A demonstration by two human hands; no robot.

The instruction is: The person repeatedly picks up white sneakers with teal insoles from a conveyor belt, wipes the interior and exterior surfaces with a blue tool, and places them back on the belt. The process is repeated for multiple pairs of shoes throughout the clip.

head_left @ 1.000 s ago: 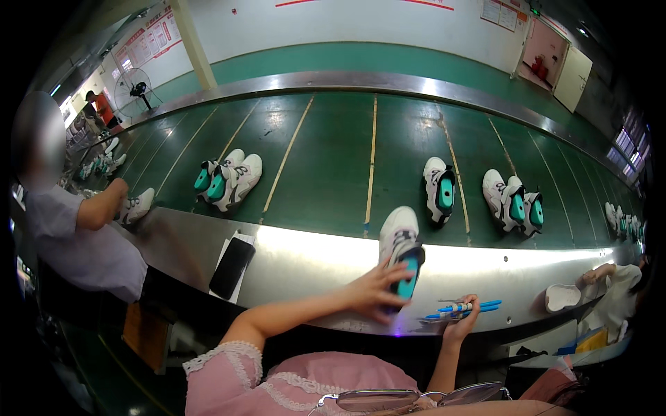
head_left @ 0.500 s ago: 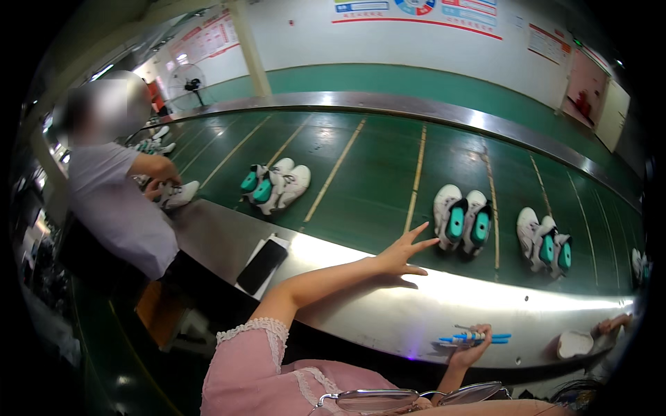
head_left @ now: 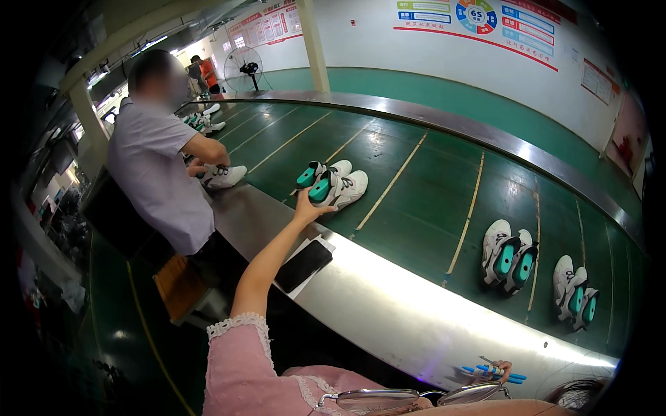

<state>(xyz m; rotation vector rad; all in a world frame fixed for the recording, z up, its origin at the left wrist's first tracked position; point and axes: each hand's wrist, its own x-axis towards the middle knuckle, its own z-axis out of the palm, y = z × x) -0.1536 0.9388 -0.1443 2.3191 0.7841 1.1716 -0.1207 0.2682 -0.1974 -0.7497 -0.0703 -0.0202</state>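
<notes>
My left hand (head_left: 310, 208) reaches out to the far left. Its thumb and fingers close round the heel end of the nearer white sneaker (head_left: 349, 190) of a pair on the green conveyor belt (head_left: 409, 215). A teal insert (head_left: 319, 190) fills that sneaker's opening. The other sneaker (head_left: 340, 167) of the pair lies just behind, also with a teal insert. Low at the right, my right hand (head_left: 504, 371) is closed round several slim blue pen-like sticks (head_left: 485, 371), held over the metal ledge. Glasses in the foreground partly cover this hand.
A dark phone (head_left: 304, 266) lies on white paper on the metal ledge (head_left: 395, 298). Two more sneaker pairs (head_left: 508, 258) (head_left: 574, 294) rest on the belt to the right. At the left a co-worker (head_left: 163, 159) handles a white sneaker (head_left: 225, 177). A wooden stool (head_left: 182, 284) stands below.
My left hand has swung left from beside the right-hand pair and taken hold of a sneaker in the left pair. The view has turned left. My right hand still holds the blue sticks.
</notes>
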